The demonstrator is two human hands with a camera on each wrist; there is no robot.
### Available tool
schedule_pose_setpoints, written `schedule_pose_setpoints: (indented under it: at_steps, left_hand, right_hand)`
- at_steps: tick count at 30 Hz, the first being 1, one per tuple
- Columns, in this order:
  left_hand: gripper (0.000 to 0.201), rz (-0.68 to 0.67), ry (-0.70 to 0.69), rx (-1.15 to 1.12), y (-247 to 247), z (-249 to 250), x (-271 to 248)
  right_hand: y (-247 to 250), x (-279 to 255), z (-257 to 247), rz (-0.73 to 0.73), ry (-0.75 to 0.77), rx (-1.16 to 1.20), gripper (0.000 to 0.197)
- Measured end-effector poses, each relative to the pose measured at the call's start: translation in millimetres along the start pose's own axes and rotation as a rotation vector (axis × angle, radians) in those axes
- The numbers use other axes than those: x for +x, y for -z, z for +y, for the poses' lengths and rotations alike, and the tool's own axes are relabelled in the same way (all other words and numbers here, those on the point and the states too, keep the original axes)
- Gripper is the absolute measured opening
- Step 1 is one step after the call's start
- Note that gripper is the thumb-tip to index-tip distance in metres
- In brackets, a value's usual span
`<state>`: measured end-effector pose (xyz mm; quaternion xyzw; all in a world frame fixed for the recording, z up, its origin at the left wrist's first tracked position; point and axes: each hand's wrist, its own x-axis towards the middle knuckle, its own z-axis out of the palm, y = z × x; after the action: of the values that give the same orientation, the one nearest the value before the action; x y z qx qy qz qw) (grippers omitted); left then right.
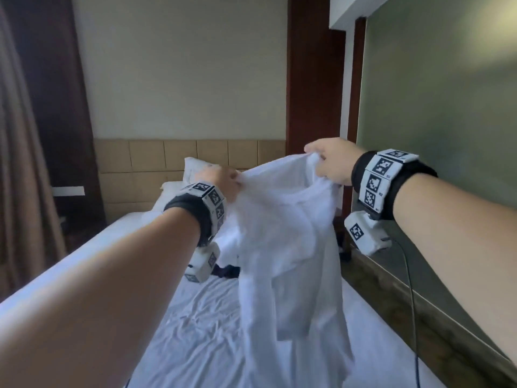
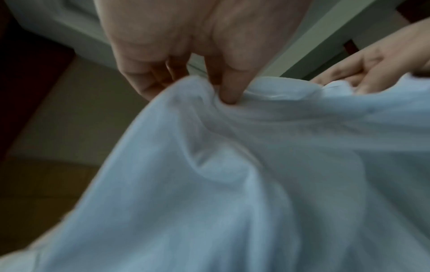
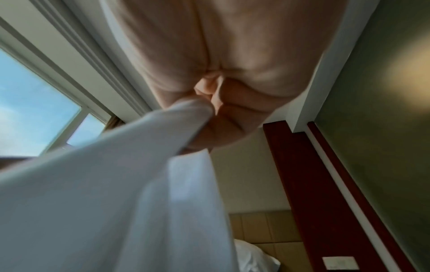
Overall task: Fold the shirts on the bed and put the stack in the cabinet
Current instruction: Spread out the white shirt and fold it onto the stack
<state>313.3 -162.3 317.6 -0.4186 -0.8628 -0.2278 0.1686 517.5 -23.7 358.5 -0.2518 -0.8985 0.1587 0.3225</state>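
Observation:
A white shirt [image 1: 288,247] hangs in the air above the bed [image 1: 201,326], held up by its top edge. My left hand [image 1: 223,179] pinches the cloth at the left shoulder, and in the left wrist view the left hand [image 2: 197,73] digs thumb and fingers into the white shirt [image 2: 232,174]. My right hand [image 1: 327,161] grips the other shoulder, higher and to the right. From the right wrist view the right hand [image 3: 216,106] is curled tightly round a bunch of the shirt [image 3: 116,193]. The shirt's lower part drapes down to the sheet.
A dark garment [image 1: 226,271] lies on the bed behind the shirt. White pillows [image 1: 193,170] lean on the tan headboard [image 1: 156,155]. A green wall [image 1: 436,113] with a wooden ledge [image 1: 414,312] runs along the right. Brown curtains [image 1: 19,163] hang at the left.

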Motion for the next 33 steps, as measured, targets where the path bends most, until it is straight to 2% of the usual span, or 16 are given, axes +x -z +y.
schedule_pose_setpoints:
  at_steps: [2,3,5,6,8,10,11,13,15,18,20,21,23,26,29,33]
  left_hand:
    - [0.031,0.066,0.038,0.079,10.9,-5.8,0.8]
    - [0.031,0.053,0.055,0.031,15.7,-6.0,1.6]
    - [0.023,-0.002,0.028,-0.245,23.2,0.4,-2.4]
    - [0.019,-0.050,0.012,-0.419,25.3,5.9,-7.3]
    - [0.023,-0.200,-0.028,-0.644,28.5,17.3,-17.3]
    - [0.028,-0.349,-0.100,-0.770,31.9,25.4,-25.7]
    - [0.033,-0.408,-0.141,-0.846,33.7,27.6,-29.3]
    - [0.037,-0.477,-0.188,-0.982,38.1,27.7,-31.8]
    - [0.029,-0.497,-0.235,-1.095,41.4,26.8,-33.1]
    - [0.022,-0.401,-0.174,-1.252,40.1,19.6,-28.6]
    - [0.023,-0.293,-0.074,-1.210,32.1,8.4,-24.6]
    - [0.024,-0.317,-0.024,-1.161,25.4,0.2,-23.7]
    - [0.043,-0.552,0.061,-1.020,7.7,-19.7,-26.8]
    - [0.069,-0.896,0.077,-0.691,-20.1,-42.7,-47.1]
    - [0.075,-0.989,0.102,-0.561,-50.7,-51.8,-60.9]
    - [0.079,-0.985,0.195,-0.698,-81.9,-44.5,-69.2]
  right_hand:
    - [1.4,-12.9,-7.5,-0.168,-0.056,0.261,0.045]
    - [2.1,-20.6,-13.4,-0.321,-0.085,0.387,0.040]
    - [6.1,-34.6,-25.7,-0.635,-0.115,0.469,0.028]
    - [7.3,-37.3,-29.0,-0.687,-0.114,0.461,0.024]
    - [3.4,-31.9,-30.3,-0.522,-0.090,0.416,0.023]
    - [-4.0,-21.0,-28.3,-0.276,0.019,0.277,0.038]
    - [-8.4,-18.3,-28.8,-0.249,0.090,0.207,0.051]
    - [-21.0,-15.6,-27.5,-0.363,0.194,0.268,0.061]
    - [-32.8,-13.0,-23.5,-0.403,0.205,0.360,0.047]
    - [-38.1,-9.6,-22.3,-0.273,0.210,0.268,0.033]
    - [-34.5,-6.7,-22.0,-0.151,0.205,0.121,0.035]
    - [-32.1,-6.5,-21.7,-0.088,0.203,0.066,0.034]
    - [-27.1,-5.0,-17.2,0.005,0.192,0.073,0.022]
    - [-19.6,-4.1,-8.1,0.109,0.125,0.200,0.014]
    - [-12.9,-5.8,-3.3,0.156,0.076,0.260,0.013]
    - [-7.6,-7.3,-1.9,0.133,0.035,0.350,0.015]
